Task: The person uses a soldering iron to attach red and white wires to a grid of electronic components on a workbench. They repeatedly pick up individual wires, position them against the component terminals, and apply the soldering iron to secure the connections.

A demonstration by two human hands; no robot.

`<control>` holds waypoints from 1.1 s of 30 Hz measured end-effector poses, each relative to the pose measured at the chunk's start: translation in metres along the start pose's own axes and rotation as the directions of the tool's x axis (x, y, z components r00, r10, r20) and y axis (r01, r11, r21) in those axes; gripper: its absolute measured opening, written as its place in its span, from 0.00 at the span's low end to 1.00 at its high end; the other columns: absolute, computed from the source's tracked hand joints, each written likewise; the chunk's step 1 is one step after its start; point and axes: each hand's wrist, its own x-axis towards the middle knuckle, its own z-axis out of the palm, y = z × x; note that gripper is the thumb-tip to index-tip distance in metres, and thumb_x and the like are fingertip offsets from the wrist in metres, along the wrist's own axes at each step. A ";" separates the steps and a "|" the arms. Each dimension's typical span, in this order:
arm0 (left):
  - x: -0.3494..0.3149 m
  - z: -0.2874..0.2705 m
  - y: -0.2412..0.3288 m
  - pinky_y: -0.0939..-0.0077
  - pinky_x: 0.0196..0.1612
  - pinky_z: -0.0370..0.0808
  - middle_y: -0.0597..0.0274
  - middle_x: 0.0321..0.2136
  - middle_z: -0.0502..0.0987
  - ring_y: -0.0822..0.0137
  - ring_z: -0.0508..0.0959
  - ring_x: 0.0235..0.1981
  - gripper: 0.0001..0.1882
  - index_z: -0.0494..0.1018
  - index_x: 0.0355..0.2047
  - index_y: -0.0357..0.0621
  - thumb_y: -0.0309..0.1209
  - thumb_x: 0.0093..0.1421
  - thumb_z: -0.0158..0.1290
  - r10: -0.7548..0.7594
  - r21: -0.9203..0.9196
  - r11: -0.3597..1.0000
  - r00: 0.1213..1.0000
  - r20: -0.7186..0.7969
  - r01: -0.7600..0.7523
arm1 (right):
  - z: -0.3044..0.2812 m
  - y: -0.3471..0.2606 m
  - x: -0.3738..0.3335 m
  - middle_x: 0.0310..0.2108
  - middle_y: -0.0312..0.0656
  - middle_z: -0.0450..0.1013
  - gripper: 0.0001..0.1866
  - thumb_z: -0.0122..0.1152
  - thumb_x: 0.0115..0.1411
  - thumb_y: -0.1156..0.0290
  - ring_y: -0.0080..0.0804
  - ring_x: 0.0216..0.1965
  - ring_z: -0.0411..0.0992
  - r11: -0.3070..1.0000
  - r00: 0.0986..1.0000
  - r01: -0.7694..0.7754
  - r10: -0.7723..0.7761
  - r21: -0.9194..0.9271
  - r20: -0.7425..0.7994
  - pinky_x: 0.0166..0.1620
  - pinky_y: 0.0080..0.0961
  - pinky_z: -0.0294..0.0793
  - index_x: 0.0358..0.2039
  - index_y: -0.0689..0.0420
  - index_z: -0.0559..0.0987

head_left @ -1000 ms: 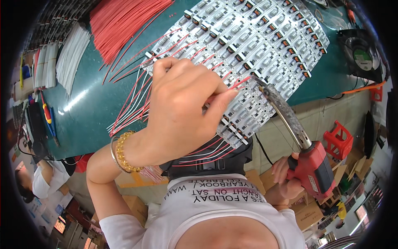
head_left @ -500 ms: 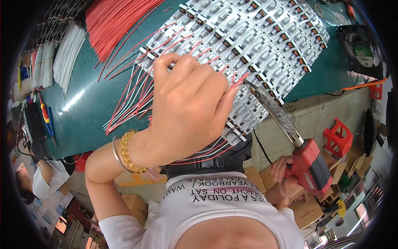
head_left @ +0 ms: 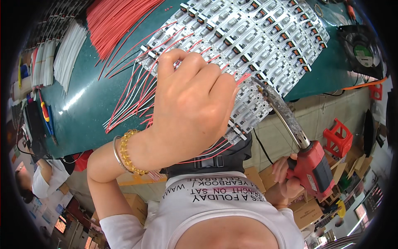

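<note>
My left hand [head_left: 192, 103], with a beaded bracelet and a bangle at the wrist, is closed over the board panel. Its thumb and forefinger pinch several red wires [head_left: 243, 77], whose ends stick out to the right. My right hand [head_left: 289, 180] is wrapped round the red and black handle of a soldering gun [head_left: 314, 170]. The gun's long metal barrel points up and left, its tip close to the pinched wire ends. Beneath both lies a panel of small white circuit boards [head_left: 265, 41]. Several red wires reach onto the boards along a diagonal row; my left hand hides part of the panel.
On the green table [head_left: 83, 120] lie a bundle of red wires [head_left: 118, 25] and a bundle of white wires [head_left: 70, 56]. A screwdriver [head_left: 44, 112] is at the left, a black fan [head_left: 360, 50] at the right. A red stool [head_left: 338, 137] stands beyond the table. Another person [head_left: 45, 178] sits at far left.
The soldering gun has shifted slightly right, its tip drawing a little away from my left fingertips. My left hand has moved slightly to the right, still pinching red wires.
</note>
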 end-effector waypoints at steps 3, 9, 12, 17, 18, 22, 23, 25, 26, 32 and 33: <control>0.001 -0.008 -0.003 0.65 0.41 0.65 0.64 0.18 0.73 0.63 0.71 0.23 0.07 0.72 0.19 0.42 0.22 0.42 0.62 0.009 0.024 1.000 1.000 -0.015 -0.009 | -0.002 0.001 0.001 0.08 0.30 0.59 0.38 0.55 0.56 0.43 0.22 0.09 0.59 0.999 1.000 0.004 -0.004 0.033 -0.002 0.17 0.20 0.60 0.50 0.67 0.64; -0.002 -0.024 0.002 0.68 0.45 0.66 0.64 0.21 0.78 0.69 0.73 0.21 0.05 0.75 0.22 0.42 0.21 0.45 0.61 -0.089 -0.067 0.995 0.986 -0.141 0.080 | -0.005 0.001 -0.004 0.08 0.31 0.60 0.38 0.54 0.56 0.43 0.22 0.09 0.58 0.995 0.997 0.000 0.009 0.104 -0.080 0.17 0.21 0.60 0.51 0.66 0.63; -0.003 -0.019 0.015 0.70 0.42 0.65 0.66 0.19 0.76 0.69 0.72 0.20 0.05 0.75 0.21 0.43 0.22 0.45 0.61 -0.133 -0.097 0.988 0.987 -0.088 0.124 | -0.007 -0.002 -0.004 0.08 0.31 0.60 0.38 0.54 0.56 0.43 0.22 0.09 0.58 0.993 0.999 -0.001 0.008 0.119 -0.053 0.18 0.21 0.61 0.51 0.66 0.63; -0.012 0.010 0.023 0.71 0.37 0.60 0.67 0.17 0.71 0.67 0.69 0.22 0.05 0.74 0.21 0.44 0.23 0.46 0.61 -0.222 -0.135 0.969 0.968 -0.115 0.206 | -0.015 0.001 -0.017 0.09 0.32 0.61 0.39 0.54 0.56 0.42 0.23 0.10 0.59 0.997 0.998 -0.017 0.021 0.081 -0.058 0.19 0.21 0.62 0.53 0.66 0.62; -0.013 0.011 0.025 0.71 0.38 0.60 0.67 0.18 0.70 0.65 0.69 0.24 0.06 0.73 0.21 0.44 0.23 0.46 0.60 -0.229 -0.109 0.970 0.967 -0.110 0.217 | -0.016 0.001 -0.019 0.09 0.32 0.61 0.40 0.54 0.56 0.42 0.23 0.10 0.59 0.997 0.998 -0.019 0.023 0.069 -0.063 0.19 0.21 0.62 0.53 0.66 0.61; -0.016 0.018 0.023 0.70 0.37 0.60 0.66 0.18 0.70 0.65 0.69 0.23 0.07 0.72 0.21 0.44 0.22 0.46 0.60 -0.198 -0.086 0.979 0.966 -0.166 0.185 | -0.016 0.000 -0.020 0.09 0.32 0.61 0.42 0.54 0.54 0.41 0.23 0.10 0.59 0.998 0.998 -0.053 0.054 0.038 -0.024 0.20 0.21 0.62 0.53 0.67 0.61; -0.018 0.019 0.022 0.69 0.37 0.60 0.66 0.18 0.70 0.65 0.69 0.23 0.07 0.72 0.21 0.44 0.22 0.46 0.60 -0.183 -0.074 0.982 0.966 -0.183 0.173 | -0.016 0.000 -0.020 0.09 0.32 0.61 0.41 0.54 0.54 0.40 0.23 0.10 0.59 0.998 0.998 -0.059 0.059 0.030 -0.018 0.20 0.21 0.62 0.53 0.67 0.62; -0.019 0.020 0.022 0.69 0.36 0.61 0.66 0.18 0.70 0.65 0.68 0.23 0.07 0.72 0.21 0.44 0.21 0.46 0.60 -0.160 -0.063 0.987 0.967 -0.199 0.151 | -0.015 0.001 -0.019 0.09 0.32 0.61 0.40 0.55 0.54 0.41 0.23 0.11 0.60 0.998 0.998 -0.057 0.058 0.029 -0.010 0.20 0.22 0.62 0.51 0.66 0.63; -0.018 0.020 0.022 0.69 0.36 0.61 0.67 0.18 0.70 0.65 0.68 0.23 0.07 0.71 0.21 0.44 0.21 0.46 0.60 -0.152 -0.066 0.988 0.968 -0.198 0.141 | -0.014 0.002 -0.018 0.09 0.32 0.61 0.40 0.56 0.53 0.41 0.23 0.11 0.60 0.998 0.999 -0.050 0.051 0.035 -0.010 0.19 0.22 0.61 0.50 0.66 0.64; -0.019 0.020 0.022 0.68 0.36 0.61 0.66 0.18 0.69 0.64 0.67 0.23 0.08 0.71 0.22 0.44 0.20 0.46 0.60 -0.137 -0.050 0.990 0.972 -0.191 0.130 | -0.007 -0.001 -0.016 0.10 0.32 0.61 0.36 0.59 0.52 0.43 0.23 0.11 0.60 0.995 0.993 -0.087 0.090 0.041 -0.078 0.19 0.21 0.62 0.44 0.65 0.66; -0.020 0.020 0.022 0.68 0.36 0.61 0.66 0.18 0.69 0.64 0.67 0.23 0.08 0.71 0.22 0.44 0.20 0.46 0.60 -0.138 -0.049 0.990 0.972 -0.191 0.131 | -0.007 -0.001 -0.015 0.10 0.32 0.61 0.35 0.59 0.52 0.43 0.22 0.10 0.60 0.996 0.994 -0.082 0.085 0.043 -0.076 0.19 0.21 0.62 0.43 0.65 0.66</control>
